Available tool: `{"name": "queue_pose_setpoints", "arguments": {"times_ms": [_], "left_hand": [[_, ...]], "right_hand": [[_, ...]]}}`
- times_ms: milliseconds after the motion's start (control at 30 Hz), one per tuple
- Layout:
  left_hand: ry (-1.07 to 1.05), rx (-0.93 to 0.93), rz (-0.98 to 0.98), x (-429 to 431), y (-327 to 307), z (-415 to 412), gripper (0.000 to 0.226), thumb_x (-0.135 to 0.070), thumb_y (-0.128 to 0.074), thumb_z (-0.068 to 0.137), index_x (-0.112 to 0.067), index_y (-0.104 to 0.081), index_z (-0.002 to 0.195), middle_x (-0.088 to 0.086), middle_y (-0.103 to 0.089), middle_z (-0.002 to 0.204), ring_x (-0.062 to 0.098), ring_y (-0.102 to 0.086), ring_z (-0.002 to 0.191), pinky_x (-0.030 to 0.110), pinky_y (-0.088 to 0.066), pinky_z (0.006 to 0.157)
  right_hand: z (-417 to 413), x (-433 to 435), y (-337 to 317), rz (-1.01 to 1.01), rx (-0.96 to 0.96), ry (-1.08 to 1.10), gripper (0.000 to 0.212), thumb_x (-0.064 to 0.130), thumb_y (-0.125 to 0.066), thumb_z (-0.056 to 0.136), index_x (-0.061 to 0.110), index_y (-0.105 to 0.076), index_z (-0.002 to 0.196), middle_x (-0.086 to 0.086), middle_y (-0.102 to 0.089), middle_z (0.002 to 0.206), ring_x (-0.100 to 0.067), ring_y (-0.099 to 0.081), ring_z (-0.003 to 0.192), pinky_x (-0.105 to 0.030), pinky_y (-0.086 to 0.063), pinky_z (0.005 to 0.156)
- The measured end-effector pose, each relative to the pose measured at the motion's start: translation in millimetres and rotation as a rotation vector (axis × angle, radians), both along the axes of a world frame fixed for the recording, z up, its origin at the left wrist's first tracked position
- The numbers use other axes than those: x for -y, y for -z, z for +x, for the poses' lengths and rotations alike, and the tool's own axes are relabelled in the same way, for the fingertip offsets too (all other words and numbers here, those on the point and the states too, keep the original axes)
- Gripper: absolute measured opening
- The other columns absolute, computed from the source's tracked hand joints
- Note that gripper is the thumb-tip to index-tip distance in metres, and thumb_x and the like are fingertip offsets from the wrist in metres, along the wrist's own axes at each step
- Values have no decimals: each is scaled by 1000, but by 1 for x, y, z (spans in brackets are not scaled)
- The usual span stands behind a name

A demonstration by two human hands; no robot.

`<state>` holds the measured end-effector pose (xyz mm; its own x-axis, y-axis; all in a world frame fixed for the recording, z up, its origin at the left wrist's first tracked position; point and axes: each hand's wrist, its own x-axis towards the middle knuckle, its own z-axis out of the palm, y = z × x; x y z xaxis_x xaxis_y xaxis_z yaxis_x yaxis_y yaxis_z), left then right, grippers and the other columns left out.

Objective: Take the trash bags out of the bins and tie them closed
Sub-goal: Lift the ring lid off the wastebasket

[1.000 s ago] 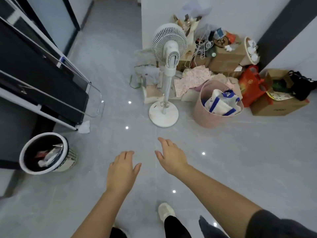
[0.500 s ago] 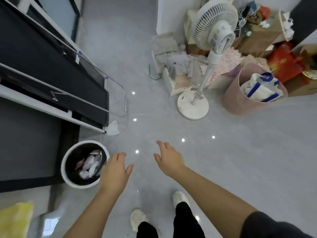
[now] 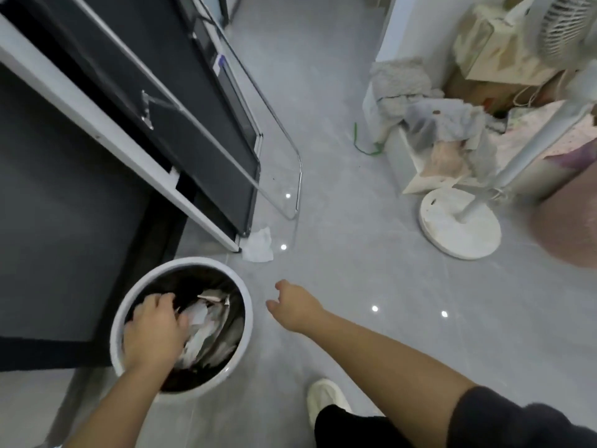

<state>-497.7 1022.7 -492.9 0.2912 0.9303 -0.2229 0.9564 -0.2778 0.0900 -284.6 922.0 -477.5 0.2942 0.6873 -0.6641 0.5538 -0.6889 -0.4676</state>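
Observation:
A round white bin (image 3: 248, 318) stands on the grey floor at the lower left, lined with a black trash bag (image 3: 193, 277) and holding crumpled paper waste (image 3: 206, 331). My left hand (image 3: 151, 331) reaches down into the bin on its left side. Its fingers curl over the bag's inner edge and the fingertips are hidden among the trash. My right hand (image 3: 294, 305) hovers just right of the bin's rim, above the floor, fingers loosely apart and holding nothing.
A crumpled white tissue (image 3: 258, 248) lies on the floor behind the bin. Black furniture with a white frame (image 3: 200, 202) and a metal rail (image 3: 298, 176) stand to the left. A fan base (image 3: 460, 224), a pink basket (image 3: 568, 234) and piled clutter sit at right. My shoe (image 3: 326, 399) is below.
The view has swung left and closer to the bin. My left hand went from beside the bin into it. My right hand has come close to the bin's right rim.

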Motion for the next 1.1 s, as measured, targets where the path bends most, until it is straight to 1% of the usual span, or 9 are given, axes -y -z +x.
{"name": "queue_pose_setpoints", "arguments": {"times_ms": [100,200,267,400,667,800,867,1000,1100], "left_hand": [[-114,-24,95,-21,50,-36,51,-22,-68,79,-6,-53,125,20,-49,129,40,-44,118,56,-40,91],[-233,11,108,-33,80,-64,55,-17,-67,79,-4,-46,128,23,-45,131,44,-42,118,57,-41,87],[-292,48,82,-37,96,-79,46,-13,-61,84,-1,-44,125,27,-48,122,47,-47,109,55,-44,78],[-345,117,108,-39,104,-99,25,-12,-53,90,4,-52,109,26,-49,109,45,-52,95,51,-46,70],[-393,183,54,-35,74,-101,24,-5,-48,86,6,-47,108,28,-53,109,44,-54,97,47,-45,72],[-308,230,186,-30,53,-103,22,-12,-41,91,1,-47,108,25,-52,105,38,-50,81,43,-41,63],[-278,248,226,-31,36,-98,26,-16,-37,94,-1,-49,113,23,-49,106,37,-48,78,41,-37,63],[-128,323,232,-38,7,-51,28,-23,-36,95,-7,-55,108,12,-46,95,34,-49,78,39,-39,66],[-13,364,143,-36,9,14,30,-26,-35,96,-6,-55,105,10,-46,94,25,-49,71,35,-38,60]], "right_hand": [[-17,-26,48,4,-38,-51,54,40,-44,96,5,-39,136,-17,-49,137,-33,-50,122,-39,-44,98],[-31,-43,75,25,-48,-80,43,39,-46,95,5,-49,121,-15,-58,114,-31,-60,100,-37,-49,80],[-36,-48,86,52,36,-100,27,33,-50,92,8,-53,100,-11,-58,94,-28,-59,80,-34,-50,68],[-47,-52,90,78,208,-114,18,28,-55,87,12,-50,81,-6,-57,78,-26,-58,72,-32,-51,65],[-66,-49,72,84,262,-28,18,21,-49,88,7,-43,98,-15,-62,98,-32,-63,82,-32,-51,65],[-58,-41,68,148,210,-17,19,26,-43,90,9,-40,99,-11,-56,89,-25,-57,61,-27,-44,49],[-49,-37,64,180,198,-7,21,30,-40,92,10,-40,101,-10,-55,91,-24,-57,61,-29,-45,50],[1,-24,64,195,255,92,27,32,-43,90,10,-51,105,-9,-55,95,-33,-63,87,-38,-54,75],[55,-4,74,158,293,234,20,26,-44,88,10,-52,96,-11,-59,92,-34,-64,84,-38,-56,74]]}}
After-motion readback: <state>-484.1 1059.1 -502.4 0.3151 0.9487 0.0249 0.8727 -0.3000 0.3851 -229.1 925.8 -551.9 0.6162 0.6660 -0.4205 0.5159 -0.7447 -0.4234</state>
